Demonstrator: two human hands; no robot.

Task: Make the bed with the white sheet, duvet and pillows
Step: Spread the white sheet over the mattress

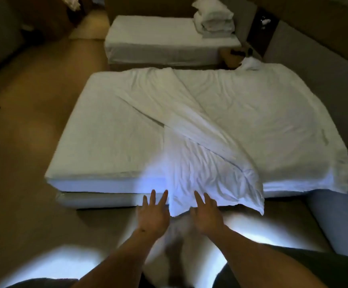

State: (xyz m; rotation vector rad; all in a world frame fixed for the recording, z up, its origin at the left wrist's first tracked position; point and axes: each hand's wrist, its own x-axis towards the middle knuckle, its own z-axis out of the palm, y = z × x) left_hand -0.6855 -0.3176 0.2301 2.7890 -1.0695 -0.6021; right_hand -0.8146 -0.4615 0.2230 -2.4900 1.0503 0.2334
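We're mid duvet-spreading: duvet bunched at 6 o'clock on the bed. Both hands, left and right, have fingers released, grasping nothing. Probably grab that corner next and pull toward 9.

Dim room, bluish near light, blurred, edges bowed

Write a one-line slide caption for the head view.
Both open hands, left and right, reach toward the rumpled white duvet on the near bed.
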